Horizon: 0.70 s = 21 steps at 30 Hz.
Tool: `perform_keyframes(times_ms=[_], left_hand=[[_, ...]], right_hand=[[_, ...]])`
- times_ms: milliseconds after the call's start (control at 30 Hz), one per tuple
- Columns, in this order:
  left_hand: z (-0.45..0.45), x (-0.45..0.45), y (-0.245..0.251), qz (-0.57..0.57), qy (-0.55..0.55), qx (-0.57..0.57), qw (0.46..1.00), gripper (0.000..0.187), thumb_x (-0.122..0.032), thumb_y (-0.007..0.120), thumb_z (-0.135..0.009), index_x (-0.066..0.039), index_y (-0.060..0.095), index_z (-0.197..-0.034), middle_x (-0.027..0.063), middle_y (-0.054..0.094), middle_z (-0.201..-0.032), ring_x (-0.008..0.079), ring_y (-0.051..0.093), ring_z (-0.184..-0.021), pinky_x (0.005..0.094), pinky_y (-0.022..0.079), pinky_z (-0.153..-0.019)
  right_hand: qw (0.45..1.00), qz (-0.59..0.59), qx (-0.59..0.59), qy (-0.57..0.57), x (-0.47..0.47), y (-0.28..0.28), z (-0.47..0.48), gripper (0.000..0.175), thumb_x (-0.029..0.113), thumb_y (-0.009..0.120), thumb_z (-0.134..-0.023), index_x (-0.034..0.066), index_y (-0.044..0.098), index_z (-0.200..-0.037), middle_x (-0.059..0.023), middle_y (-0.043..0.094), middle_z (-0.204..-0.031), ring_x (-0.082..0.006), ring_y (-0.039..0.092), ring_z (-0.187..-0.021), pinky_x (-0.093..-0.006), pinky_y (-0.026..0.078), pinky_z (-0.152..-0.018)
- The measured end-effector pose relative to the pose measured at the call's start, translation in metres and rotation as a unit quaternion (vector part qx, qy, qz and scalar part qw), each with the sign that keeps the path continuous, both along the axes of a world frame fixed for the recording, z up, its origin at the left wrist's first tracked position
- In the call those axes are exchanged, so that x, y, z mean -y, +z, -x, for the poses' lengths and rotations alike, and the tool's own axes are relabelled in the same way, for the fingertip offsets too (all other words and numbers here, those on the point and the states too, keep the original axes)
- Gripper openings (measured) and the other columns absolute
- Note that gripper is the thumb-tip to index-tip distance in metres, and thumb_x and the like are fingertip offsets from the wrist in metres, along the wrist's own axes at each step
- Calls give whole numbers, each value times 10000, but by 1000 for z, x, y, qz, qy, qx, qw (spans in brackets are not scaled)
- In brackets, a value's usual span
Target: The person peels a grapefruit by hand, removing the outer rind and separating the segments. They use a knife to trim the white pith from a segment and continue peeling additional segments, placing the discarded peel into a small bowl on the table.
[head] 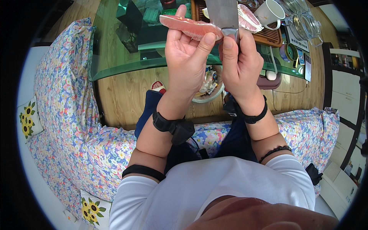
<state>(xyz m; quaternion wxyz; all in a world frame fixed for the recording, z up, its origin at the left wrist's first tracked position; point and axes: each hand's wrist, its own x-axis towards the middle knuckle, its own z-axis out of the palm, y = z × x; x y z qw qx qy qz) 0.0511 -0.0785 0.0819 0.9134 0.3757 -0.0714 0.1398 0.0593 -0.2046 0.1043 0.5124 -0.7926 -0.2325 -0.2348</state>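
A long pink pomelo segment [189, 26] lies across the fingers of my left hand [187, 54], with the thumb pressed on its right end. My right hand [241, 57] grips a wide-bladed kitchen knife [222, 13] near the base of its blade, which points away from me. The right end of the segment meets the blade's base. Behind my right hand, more pomelo [248, 18] with white pith rests at a slatted wooden tray [273, 37]. The knife's handle is mostly hidden by my right hand.
A white mug [269, 14] stands on the tray, beside glass jars [304, 26]. The green glass table's edge [129, 68] runs below the hands. On the floor under them is a waste bin [208, 99] holding litter. Flowered sofa covers [109, 155] lie around me.
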Motion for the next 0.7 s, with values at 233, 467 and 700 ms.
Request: perform_keyframes(times_ms=[233,467,700], left_hand=[[-1,-4,-6,33,-10,-2,999,838,-14,684,-1011,-6,133,-1642,146,564,-1350,213,635,-1206,378,574,-1041],[-3,-7,-10,13,-3,23,1000,834,-15,680,-1014,-7,132,-1642,151,584,-1317,225,657,-1172,388,587,-1028],[-6,-14,-7,19,22,36,999,832,-23,681,-1015,-9,133,-1641,150,592,-1297,249,667,-1174,417,593,-1049]], right_hand=[[1000,-3,-10,4,0,3,1,202,189,677,-1042,3,619,-1096,-111,635,-746,-235,628,-575,-312,503,-556],[1000,3,-19,7,3,11,3,208,196,683,-1039,3,630,-1098,-100,638,-736,-224,626,-571,-308,497,-553],[999,-21,-43,11,8,15,6,194,191,680,-1043,4,646,-1080,-74,629,-713,-167,597,-554,-284,480,-543]])
